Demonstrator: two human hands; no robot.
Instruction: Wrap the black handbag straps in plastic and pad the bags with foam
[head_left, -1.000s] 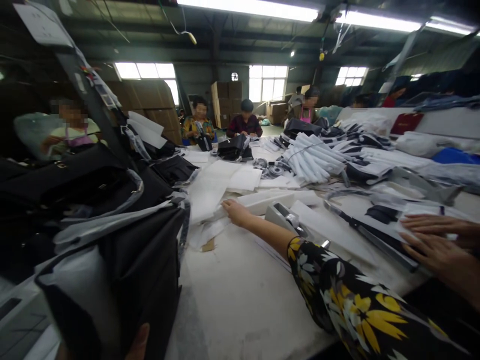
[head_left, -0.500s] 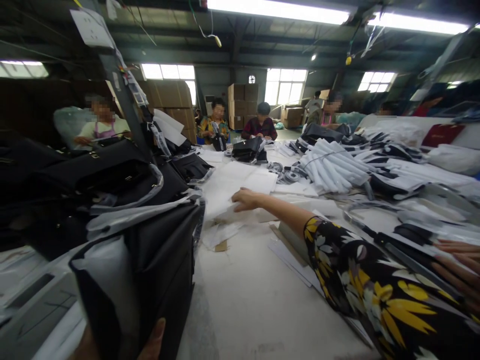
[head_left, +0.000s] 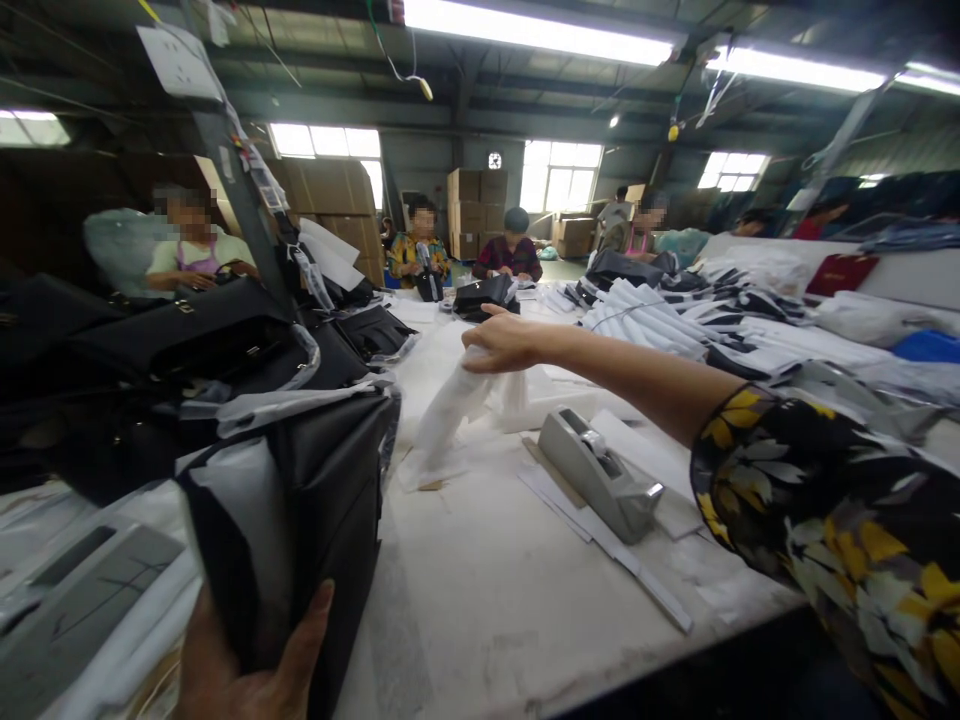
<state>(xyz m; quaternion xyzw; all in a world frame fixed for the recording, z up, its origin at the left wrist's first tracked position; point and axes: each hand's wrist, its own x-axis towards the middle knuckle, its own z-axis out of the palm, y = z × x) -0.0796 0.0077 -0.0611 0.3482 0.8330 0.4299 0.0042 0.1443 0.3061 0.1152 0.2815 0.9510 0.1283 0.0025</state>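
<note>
At the lower left stands a black handbag (head_left: 337, 500), with pale wrapping on its handle and white padding at its near side. My left hand (head_left: 251, 665) grips the bag's near end, thumb on the dark side; its other fingers are partly hidden. Over the middle of the table my right hand (head_left: 499, 342), below a floral sleeve, pinches a thin white packing sheet (head_left: 450, 415). The sheet hangs from the fingers, its lower part still near the tabletop. More white sheets (head_left: 420, 360) lie behind it.
A grey tape dispenser (head_left: 592, 475) sits on cardboard strips right of centre. Black bags (head_left: 180, 330) are heaped at left, beside a grey case (head_left: 97, 585). Rolled white padding (head_left: 637, 315) lies at back right. Several people work across the table, including one person (head_left: 514, 250) straight ahead.
My right hand has risen and lifted a white sheet off the stack. The tape dispenser, formerly behind my arm, now shows. Another person's hand at the right edge has left view.
</note>
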